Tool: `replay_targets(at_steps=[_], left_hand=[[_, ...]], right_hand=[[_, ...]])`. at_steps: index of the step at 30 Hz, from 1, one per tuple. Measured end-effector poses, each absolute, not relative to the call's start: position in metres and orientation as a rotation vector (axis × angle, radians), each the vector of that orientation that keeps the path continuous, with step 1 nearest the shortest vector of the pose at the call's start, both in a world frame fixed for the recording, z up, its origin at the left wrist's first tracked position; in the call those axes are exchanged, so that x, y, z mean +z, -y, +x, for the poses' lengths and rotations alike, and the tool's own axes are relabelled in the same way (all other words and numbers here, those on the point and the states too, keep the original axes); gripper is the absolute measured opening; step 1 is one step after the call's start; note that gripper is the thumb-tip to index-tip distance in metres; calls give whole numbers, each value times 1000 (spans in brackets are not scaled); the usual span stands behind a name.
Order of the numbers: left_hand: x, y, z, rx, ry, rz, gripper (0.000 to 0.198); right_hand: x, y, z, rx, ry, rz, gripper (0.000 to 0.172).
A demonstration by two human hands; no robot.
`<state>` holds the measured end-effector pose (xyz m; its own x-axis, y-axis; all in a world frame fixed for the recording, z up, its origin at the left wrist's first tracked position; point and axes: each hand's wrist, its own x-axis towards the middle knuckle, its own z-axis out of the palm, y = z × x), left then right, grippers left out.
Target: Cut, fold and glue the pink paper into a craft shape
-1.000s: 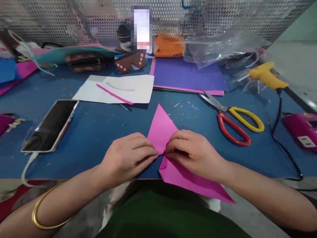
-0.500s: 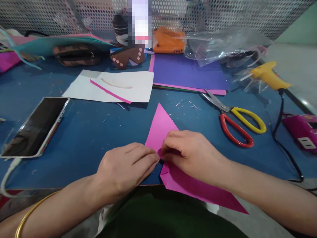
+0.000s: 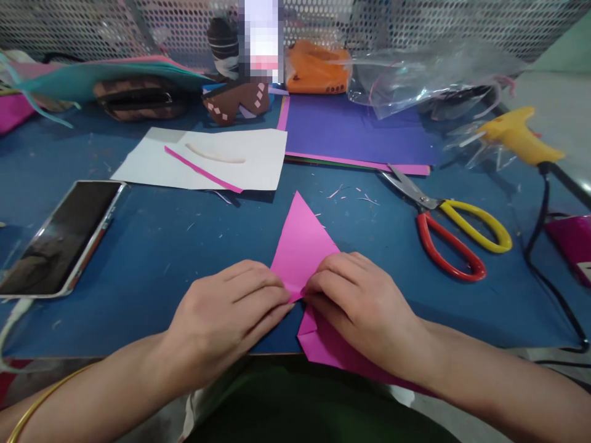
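Note:
A folded pink sheet of paper (image 3: 302,237) lies at the table's near edge, one pointed corner facing away from me. Its other end passes under my right hand and hangs past the edge. My left hand (image 3: 235,307) presses its fingertips together on the paper's lower left edge. Opposite it, my right hand (image 3: 360,301) pinches the paper at the fold, fingers closed. A small gap separates the two sets of fingertips. Scissors (image 3: 429,203) with one red and one yellow handle lie partly open beyond my right hand.
A phone (image 3: 69,234) with a cable lies at left. White paper (image 3: 157,166) carries a thin pink strip (image 3: 203,169). Purple sheets (image 3: 355,126) are stacked behind. A yellow glue gun (image 3: 521,135) with a black cord rests at right. Paper scraps dot the blue table (image 3: 198,227).
My right hand has shifted slightly down and right and its fingers have closed flatter over the fold. The left hand has moved slightly left. The view has shifted a little.

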<state>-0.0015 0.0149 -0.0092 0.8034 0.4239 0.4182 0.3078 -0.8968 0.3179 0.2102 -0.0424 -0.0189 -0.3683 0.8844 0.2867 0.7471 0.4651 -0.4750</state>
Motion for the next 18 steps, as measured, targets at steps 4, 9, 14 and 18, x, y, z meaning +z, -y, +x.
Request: replay_targets(at_steps=[4,9,14,18], left_hand=[[-6,-17,-5,666,-574,2739,7],[-4,-19,-9,638,-639,2692,10],[-5,-18,-9,637,-673,2660,13],[-5,-19,-8,626,-661,2651,13]], right_hand=[[-19,42,210,380,2227,-1353,16],[-17,41,209,447,2201,-1370,16],[-17,42,209,469,2181,-1374,14],[-17,44,210,444,2196,-1366,15]])
